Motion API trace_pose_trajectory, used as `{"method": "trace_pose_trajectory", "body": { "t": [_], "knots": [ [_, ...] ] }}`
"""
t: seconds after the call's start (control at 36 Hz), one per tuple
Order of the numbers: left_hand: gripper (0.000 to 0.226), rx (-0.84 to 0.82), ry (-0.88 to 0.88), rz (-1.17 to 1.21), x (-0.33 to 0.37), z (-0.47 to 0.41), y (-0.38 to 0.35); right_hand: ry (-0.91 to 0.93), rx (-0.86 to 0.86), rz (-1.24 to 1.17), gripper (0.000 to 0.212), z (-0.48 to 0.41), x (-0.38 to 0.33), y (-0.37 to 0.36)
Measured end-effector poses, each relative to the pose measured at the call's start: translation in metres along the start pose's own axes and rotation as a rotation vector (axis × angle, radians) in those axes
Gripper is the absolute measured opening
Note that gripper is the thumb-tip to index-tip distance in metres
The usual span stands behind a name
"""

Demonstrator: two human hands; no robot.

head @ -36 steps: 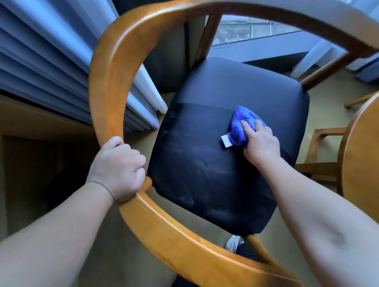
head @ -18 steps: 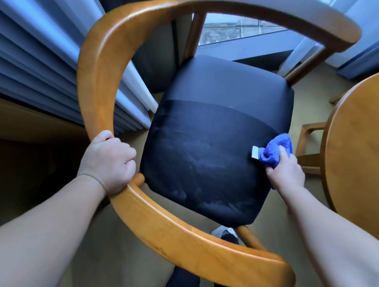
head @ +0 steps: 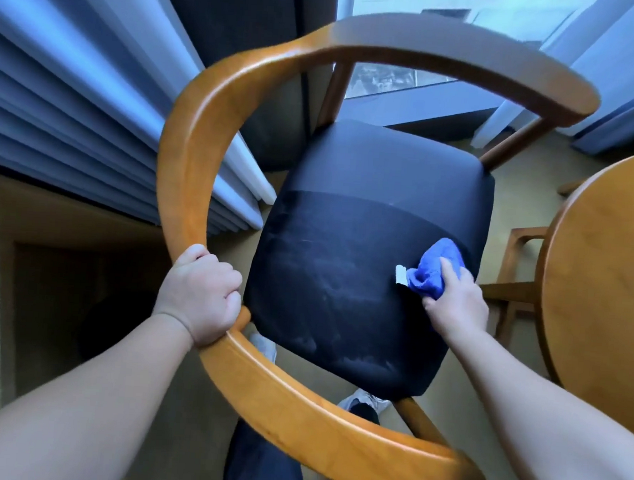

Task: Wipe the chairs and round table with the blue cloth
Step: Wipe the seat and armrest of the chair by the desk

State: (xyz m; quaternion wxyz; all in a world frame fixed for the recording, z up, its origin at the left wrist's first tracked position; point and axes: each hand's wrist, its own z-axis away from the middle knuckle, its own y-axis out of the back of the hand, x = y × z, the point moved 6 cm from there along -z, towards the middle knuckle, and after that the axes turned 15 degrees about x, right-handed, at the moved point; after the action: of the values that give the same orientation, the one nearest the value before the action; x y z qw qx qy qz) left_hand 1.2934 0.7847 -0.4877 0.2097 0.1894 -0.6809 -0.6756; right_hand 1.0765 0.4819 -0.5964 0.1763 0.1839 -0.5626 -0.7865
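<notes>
A wooden chair (head: 186, 165) with a curved armrest rail fills the view; its black padded seat (head: 343, 263) shows pale smear marks near the front. My left hand (head: 200, 295) is clenched around the rail at the seat's left. My right hand (head: 456, 304) presses a bunched blue cloth (head: 436, 269) with a white tag onto the seat's right side. The round wooden table (head: 610, 280) stands at the right edge, only partly in view.
Blue-grey curtains (head: 75, 95) hang at the left, close to the chair rail. A window (head: 392, 77) lies behind the chair. Part of a second wooden chair (head: 516, 293) shows between the seat and the table. My legs and shoes (head: 365, 402) are under the chair.
My right hand swept the cloth from the seat's middle out to its right edge, then a little back inward. My left hand kept its grip on the rail.
</notes>
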Motion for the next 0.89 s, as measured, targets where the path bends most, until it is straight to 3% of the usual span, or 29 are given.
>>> {"method": "trace_pose_trajectory", "body": {
  "t": [0.17,0.31,0.42,0.56,0.61,0.69,0.78,0.89],
  "knots": [
    [0.025,0.052,-0.264,0.032,-0.009,-0.038,0.018,0.11,0.002,-0.01,0.078,0.003,-0.052,0.009],
    [0.021,0.172,-0.341,-0.009,-0.057,-0.115,0.059,0.165,0.027,-0.045,0.079,-0.005,-0.099,0.015],
    [0.027,0.117,-0.417,0.008,-0.07,-0.166,0.068,0.185,0.054,-0.105,0.078,-0.018,-0.135,0.016],
    [0.022,0.091,-0.35,0.106,-0.077,-0.217,0.068,0.267,0.069,-0.062,0.076,-0.032,-0.171,0.011],
    [0.036,0.085,-0.223,0.157,-0.081,-0.233,0.067,0.286,0.06,-0.048,0.076,-0.039,-0.184,0.008],
    [0.067,-0.05,0.003,0.193,-0.09,-0.251,0.056,0.351,0.081,-0.072,0.078,-0.045,-0.209,-0.001],
    [0.075,-0.115,0.004,0.118,-0.088,-0.262,0.048,0.486,0.092,-0.025,0.081,-0.05,-0.237,-0.018],
    [0.069,-0.088,-0.056,0.037,-0.084,-0.272,0.041,0.598,0.088,-0.004,0.072,-0.056,-0.281,-0.026]
  ]
}}
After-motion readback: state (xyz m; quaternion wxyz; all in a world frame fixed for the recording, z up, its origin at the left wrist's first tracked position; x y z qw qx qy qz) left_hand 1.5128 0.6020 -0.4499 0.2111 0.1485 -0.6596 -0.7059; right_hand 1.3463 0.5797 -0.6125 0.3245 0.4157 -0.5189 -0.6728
